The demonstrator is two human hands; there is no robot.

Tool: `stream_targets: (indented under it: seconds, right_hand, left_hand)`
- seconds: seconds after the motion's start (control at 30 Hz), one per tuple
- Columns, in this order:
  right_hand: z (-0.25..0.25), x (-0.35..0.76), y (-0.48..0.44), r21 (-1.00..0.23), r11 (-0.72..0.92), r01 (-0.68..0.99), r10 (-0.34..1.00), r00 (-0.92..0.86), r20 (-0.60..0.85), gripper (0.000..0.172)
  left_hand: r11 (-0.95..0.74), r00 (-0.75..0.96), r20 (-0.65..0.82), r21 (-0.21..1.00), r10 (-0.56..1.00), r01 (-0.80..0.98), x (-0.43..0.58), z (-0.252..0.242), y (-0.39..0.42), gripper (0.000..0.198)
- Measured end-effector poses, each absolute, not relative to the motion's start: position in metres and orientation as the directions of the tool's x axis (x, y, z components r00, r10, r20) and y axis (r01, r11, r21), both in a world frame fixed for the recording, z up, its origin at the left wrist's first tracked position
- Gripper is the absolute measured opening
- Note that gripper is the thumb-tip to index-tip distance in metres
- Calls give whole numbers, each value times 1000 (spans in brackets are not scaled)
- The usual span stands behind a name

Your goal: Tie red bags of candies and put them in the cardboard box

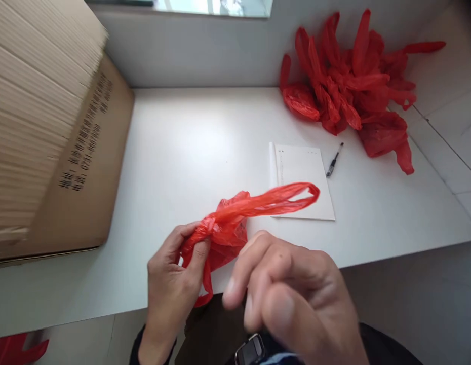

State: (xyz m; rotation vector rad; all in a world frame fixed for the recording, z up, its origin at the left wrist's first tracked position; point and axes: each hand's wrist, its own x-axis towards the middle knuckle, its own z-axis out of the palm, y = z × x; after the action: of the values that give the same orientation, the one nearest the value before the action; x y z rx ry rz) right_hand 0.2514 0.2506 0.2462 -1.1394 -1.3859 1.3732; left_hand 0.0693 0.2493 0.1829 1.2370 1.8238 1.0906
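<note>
My left hand [178, 274] is closed around the twisted neck of a thin red plastic bag [230, 230], thumb on one side and fingers on the other. One long handle loop of the bag stretches out to the right over the edge of a notepad [302, 172], and another loop hangs below my fingers. Close to the camera, my right hand [292, 289] is raised to the right of the bag, apart from it. Its fingers are loosely bent with the thumb apart, and nothing shows between them. A watch [250, 350] appears beneath this hand.
A big cardboard box [102, 167] with printed writing stands on the white table [182, 142] at the left. Several crumpled red plastic bags [345, 81] are heaped at the back right. Near the notepad lies a black pen [335, 159]. A red object [18, 350] shows below the table's front edge.
</note>
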Motion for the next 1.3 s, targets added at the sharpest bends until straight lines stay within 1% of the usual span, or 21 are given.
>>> stream_targets:
  seconds: [0.07, 0.1, 0.17, 0.2, 0.27, 0.3, 0.33, 0.43, 0.53, 0.6, 0.7, 0.77, 0.8, 0.9, 0.93, 1.03, 1.07, 1.13, 1.2, 1.27, 1.3]
  right_hand:
    - [235, 252, 268, -999, -21, -26, 967, -256, -13, 35]
    - [226, 253, 272, -1000, 6, 4, 968, -251, 5, 26]
    - [206, 254, 275, -976, 129, 178, 972, -216, 89, 6]
    - [198, 255, 276, -940, 202, 276, 967, -209, 146, 8]
    - [185, 256, 276, -854, 313, 415, 945, -228, 236, 25]
    - [181, 256, 277, -828, 343, 443, 935, -246, 256, 26]
    - [180, 256, 278, -820, 354, 450, 930, -261, 258, 23]
    - [182, 258, 282, -842, 335, 422, 932, -276, 233, 11]
    - [186, 268, 285, -837, 302, 457, 943, -270, 193, 6]
    - [188, 277, 286, -834, 239, 497, 963, -233, 137, 3]
    - [187, 291, 284, -849, 89, 520, 989, -150, 11, 7]
    - [186, 295, 282, -851, 52, 523, 991, -133, -22, 6]
    - [186, 295, 281, -850, 66, 523, 990, -140, -9, 7]
    - [188, 289, 279, -854, 165, 493, 978, -193, 78, 24]
    - [189, 286, 280, -854, 200, 480, 971, -215, 106, 24]
    - [191, 281, 284, -851, 251, 462, 954, -267, 136, 5]
    - [191, 282, 286, -853, 246, 460, 955, -266, 132, 8]
    - [192, 286, 288, -869, 177, 461, 973, -213, 85, 17]
    - [194, 292, 289, -886, 63, 460, 990, -139, -1, 21]
    - [194, 295, 288, -896, -18, 443, 992, -102, -71, 22]
    - [194, 295, 287, -904, -27, 428, 991, -104, -79, 21]
  left_hand:
    - [161, -285, -48, 908, 957, 387, 71, 185, 247, 14]
    - [144, -262, -41, 909, 964, 390, 72, 186, 246, 13]
    - [113, -212, -29, 913, 977, 392, 73, 189, 245, 11]
    - [98, -187, -26, 916, 982, 388, 73, 190, 245, 11]
    - [71, -124, -25, 923, 992, 378, 74, 191, 243, 13]
    - [56, -84, -26, 925, 996, 375, 74, 192, 242, 15]
    - [40, -44, -26, 926, 999, 375, 74, 192, 241, 18]
    - [3, 1, -3, 927, 1000, 375, 73, 192, 237, 22]
    - [29, -90, 5, 929, 996, 369, 68, 193, 235, 15]
    - [77, -161, -19, 930, 987, 360, 62, 193, 234, 12]
    - [166, -239, -94, 938, 966, 303, 55, 194, 235, 16]
    - [199, -258, -126, 939, 958, 279, 53, 193, 235, 20]
    - [199, -256, -127, 939, 958, 280, 54, 193, 236, 21]
    - [160, -210, -99, 941, 973, 299, 58, 193, 236, 20]
    - [145, -193, -89, 942, 977, 303, 60, 193, 236, 19]
    - [121, -195, -56, 934, 979, 335, 60, 193, 236, 18]
    - [134, -237, -50, 927, 970, 351, 58, 193, 236, 19]
    - [195, -344, -64, 911, 937, 363, 52, 193, 236, 23]
    - [259, -401, -108, 902, 910, 344, 48, 193, 236, 26]
    - [236, -391, -85, 904, 917, 356, 48, 195, 237, 25]
    - [181, -370, -24, 900, 929, 397, 51, 196, 238, 24]
